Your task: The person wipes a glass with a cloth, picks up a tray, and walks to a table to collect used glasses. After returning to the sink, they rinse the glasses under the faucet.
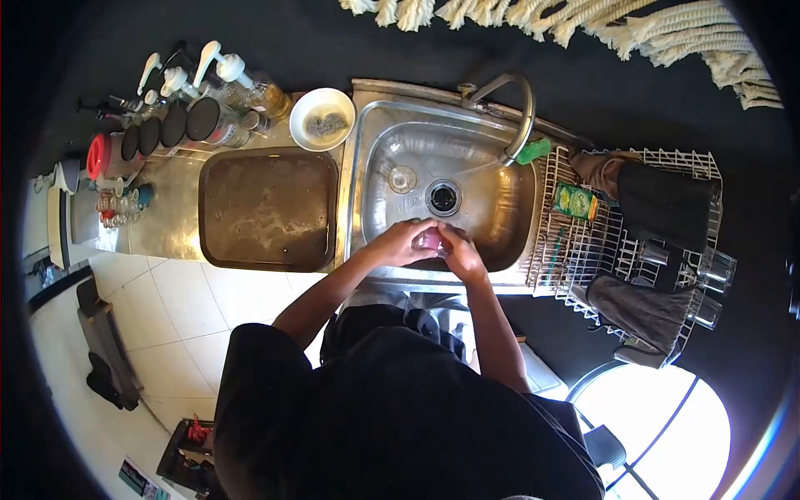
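Over the near edge of the sink [392, 137], both my hands are closed around a small, clear, pinkish item [430, 241] that looks like a glass. My left hand [402, 243] wraps it from the left. My right hand [460, 252] grips it from the right, and the fingers of both hands nearly meet at the top. What the fingers cover is hidden. In the basin, a clear glass [402, 179] sits left of the drain [443, 197]. The curved faucet [530, 104] reaches over the basin from the back right.
A dark tray [268, 208] lies on the counter left of the sink, below a white bowl [322, 121] with dark bits inside. Jars and pump bottles [267, 98] line the back. At right, a wire rack [575, 250] holds cloths, glasses and a green-yellow packet [575, 202].
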The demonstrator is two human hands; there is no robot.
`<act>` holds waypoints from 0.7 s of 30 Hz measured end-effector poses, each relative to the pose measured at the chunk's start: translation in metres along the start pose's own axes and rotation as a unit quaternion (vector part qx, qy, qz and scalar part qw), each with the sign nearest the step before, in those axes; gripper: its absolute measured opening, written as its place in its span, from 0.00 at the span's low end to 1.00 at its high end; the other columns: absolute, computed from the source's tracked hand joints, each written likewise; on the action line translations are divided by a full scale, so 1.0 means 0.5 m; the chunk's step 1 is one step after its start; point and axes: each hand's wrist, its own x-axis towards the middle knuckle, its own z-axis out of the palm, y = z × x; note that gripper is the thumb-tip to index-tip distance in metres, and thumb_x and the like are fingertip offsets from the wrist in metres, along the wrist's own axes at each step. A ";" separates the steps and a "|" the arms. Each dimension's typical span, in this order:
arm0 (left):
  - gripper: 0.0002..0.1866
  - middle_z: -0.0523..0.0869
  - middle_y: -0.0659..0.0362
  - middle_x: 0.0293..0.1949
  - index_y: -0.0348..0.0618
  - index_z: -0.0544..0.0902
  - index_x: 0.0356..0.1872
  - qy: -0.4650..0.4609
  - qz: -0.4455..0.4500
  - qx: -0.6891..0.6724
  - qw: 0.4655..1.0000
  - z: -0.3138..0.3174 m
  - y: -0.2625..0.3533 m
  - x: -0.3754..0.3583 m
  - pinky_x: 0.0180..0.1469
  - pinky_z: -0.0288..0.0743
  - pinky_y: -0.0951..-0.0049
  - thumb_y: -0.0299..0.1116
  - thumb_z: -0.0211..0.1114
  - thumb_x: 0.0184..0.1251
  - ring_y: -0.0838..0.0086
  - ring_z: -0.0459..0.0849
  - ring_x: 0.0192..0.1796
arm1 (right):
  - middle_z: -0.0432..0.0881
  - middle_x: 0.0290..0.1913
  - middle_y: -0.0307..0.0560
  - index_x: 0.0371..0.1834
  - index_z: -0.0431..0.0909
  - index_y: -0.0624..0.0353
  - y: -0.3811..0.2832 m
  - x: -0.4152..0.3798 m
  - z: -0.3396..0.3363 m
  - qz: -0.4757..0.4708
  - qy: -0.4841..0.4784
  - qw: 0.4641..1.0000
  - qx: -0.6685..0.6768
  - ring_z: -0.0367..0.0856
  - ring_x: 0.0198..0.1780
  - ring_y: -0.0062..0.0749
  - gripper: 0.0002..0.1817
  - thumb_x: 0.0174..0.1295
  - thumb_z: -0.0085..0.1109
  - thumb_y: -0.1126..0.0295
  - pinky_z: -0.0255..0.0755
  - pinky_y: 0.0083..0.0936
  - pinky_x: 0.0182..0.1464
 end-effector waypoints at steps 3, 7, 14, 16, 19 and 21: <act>0.28 0.80 0.49 0.49 0.39 0.70 0.56 0.071 0.022 -0.017 0.997 0.006 -0.014 -0.048 0.52 0.75 0.67 0.34 0.72 0.56 0.63 0.82 0.51 | 0.76 0.25 0.35 0.34 0.78 0.59 0.058 0.058 -0.024 -0.025 0.100 0.994 -0.046 0.73 0.26 0.20 0.12 0.68 0.51 0.62 0.66 0.19 0.29; 0.29 0.81 0.51 0.47 0.41 0.67 0.59 0.199 -0.082 -0.225 0.950 0.043 -0.072 -0.119 0.53 0.73 0.69 0.34 0.71 0.58 0.70 0.80 0.51 | 0.75 0.23 0.38 0.36 0.75 0.57 0.099 0.122 -0.052 -0.028 -0.055 0.961 0.269 0.75 0.24 0.28 0.15 0.68 0.49 0.57 0.71 0.23 0.27; 0.38 0.79 0.55 0.45 0.42 0.61 0.64 0.254 -0.099 -0.302 0.914 0.041 -0.063 -0.219 0.53 0.73 0.73 0.22 0.72 0.52 0.74 0.80 0.50 | 0.81 0.46 0.46 0.50 0.73 0.58 0.021 0.241 0.169 -0.035 0.037 0.992 0.115 0.81 0.46 0.34 0.15 0.69 0.49 0.60 0.75 0.35 0.52; 0.40 0.78 0.55 0.47 0.41 0.60 0.65 0.261 -0.111 -0.295 0.912 0.040 -0.057 -0.226 0.53 0.73 0.73 0.19 0.72 0.51 0.74 0.79 0.51 | 0.79 0.49 0.47 0.53 0.72 0.58 -0.024 0.271 0.248 -0.041 -0.034 0.991 0.126 0.80 0.49 0.35 0.15 0.69 0.48 0.62 0.74 0.37 0.55; 0.38 0.78 0.56 0.48 0.40 0.61 0.65 0.273 -0.094 -0.336 0.897 0.043 -0.059 -0.214 0.54 0.74 0.74 0.17 0.70 0.52 0.75 0.80 0.50 | 0.76 0.55 0.50 0.56 0.70 0.56 -0.041 0.280 0.288 -0.058 -0.073 0.994 0.060 0.77 0.54 0.37 0.15 0.69 0.49 0.64 0.72 0.40 0.58; 0.37 0.77 0.56 0.49 0.39 0.62 0.64 0.274 -0.084 -0.346 0.893 0.046 -0.069 -0.199 0.54 0.73 0.74 0.17 0.70 0.52 0.75 0.79 0.51 | 0.78 0.50 0.49 0.54 0.71 0.53 -0.031 0.282 0.282 -0.108 0.015 0.990 -0.093 0.80 0.48 0.35 0.14 0.67 0.53 0.63 0.75 0.35 0.52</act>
